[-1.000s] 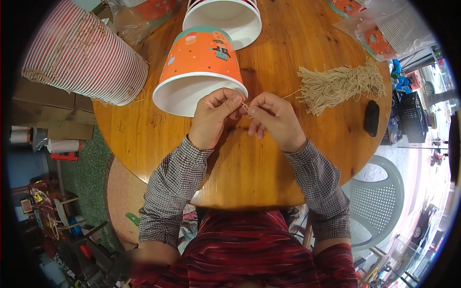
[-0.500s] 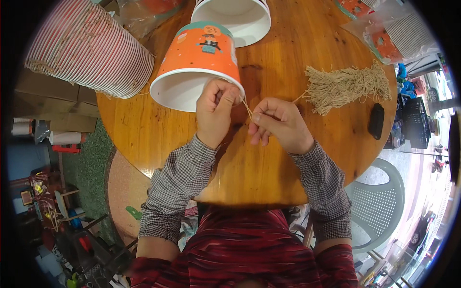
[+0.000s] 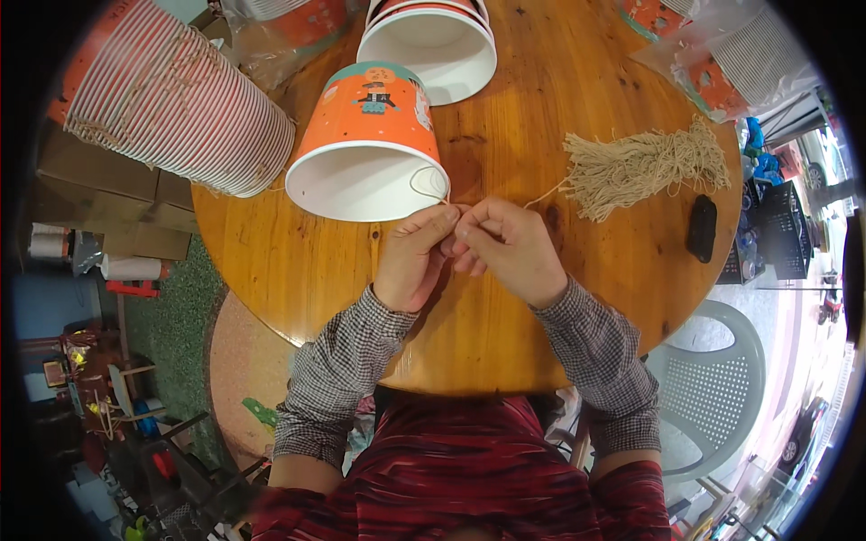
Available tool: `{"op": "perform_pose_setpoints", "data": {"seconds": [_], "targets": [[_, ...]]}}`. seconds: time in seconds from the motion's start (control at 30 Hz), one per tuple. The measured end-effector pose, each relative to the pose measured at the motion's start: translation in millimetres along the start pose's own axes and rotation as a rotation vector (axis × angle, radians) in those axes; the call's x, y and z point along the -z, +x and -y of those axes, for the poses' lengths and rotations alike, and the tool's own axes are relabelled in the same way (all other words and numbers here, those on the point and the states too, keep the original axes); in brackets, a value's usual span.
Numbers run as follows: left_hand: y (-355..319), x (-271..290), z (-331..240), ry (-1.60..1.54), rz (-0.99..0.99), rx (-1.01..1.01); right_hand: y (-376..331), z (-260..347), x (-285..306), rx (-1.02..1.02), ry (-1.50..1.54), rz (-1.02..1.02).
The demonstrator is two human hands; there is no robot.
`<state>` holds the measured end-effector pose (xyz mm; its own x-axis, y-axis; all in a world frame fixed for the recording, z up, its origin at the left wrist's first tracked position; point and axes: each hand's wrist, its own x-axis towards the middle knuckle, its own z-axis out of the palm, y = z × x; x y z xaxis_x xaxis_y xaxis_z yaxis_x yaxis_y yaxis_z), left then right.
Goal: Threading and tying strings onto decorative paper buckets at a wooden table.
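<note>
An orange paper bucket (image 3: 361, 131) with a cartoon figure and a white rim lies tipped on the wooden table, its mouth toward me. A thin beige string (image 3: 412, 180) loops inside the mouth near the right side and comes out past the rim. Just below that rim, my left hand (image 3: 415, 257) pinches the string between thumb and fingers. My right hand (image 3: 516, 251) is pressed close against it, fingertips together on the string. Their meeting fingers hide the exact crossing. From behind my right hand, a strand runs to a bundle of beige strings (image 3: 645, 171).
A tall stack of nested buckets (image 3: 194, 113) with strings leans at the left. More white-lined buckets (image 3: 437, 54) lie behind the orange one. Bagged buckets (image 3: 749, 68) sit at the far right. A small black object (image 3: 703, 229) lies near the round table's (image 3: 487, 347) right edge.
My left hand has left the bucket's rim and come down toward me. Both hands are now together. The string loop inside the bucket has come into view.
</note>
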<state>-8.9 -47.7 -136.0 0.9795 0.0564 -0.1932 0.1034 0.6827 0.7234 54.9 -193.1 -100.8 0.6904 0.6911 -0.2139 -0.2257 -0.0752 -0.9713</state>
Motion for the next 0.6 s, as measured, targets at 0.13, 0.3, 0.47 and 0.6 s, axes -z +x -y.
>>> {"op": "perform_pose_setpoints", "data": {"seconds": [0.13, 0.3, 0.47, 0.6], "targets": [[2, -6, -8, -0.008, -0.111, 0.034, -6, -10, -1, 0.111, -0.233, 0.003], [7, -2, -15, -0.004, -0.067, 0.089, -10, -3, -2, 0.503, -0.737, -0.013], [19, -9, -15, -0.234, -0.129, 0.105, -18, -11, -7, 0.486, -0.616, 0.572], [18, -10, -5, -0.21, -0.14, 0.134, -18, -7, -8, 0.367, -0.427, 0.821]]}}
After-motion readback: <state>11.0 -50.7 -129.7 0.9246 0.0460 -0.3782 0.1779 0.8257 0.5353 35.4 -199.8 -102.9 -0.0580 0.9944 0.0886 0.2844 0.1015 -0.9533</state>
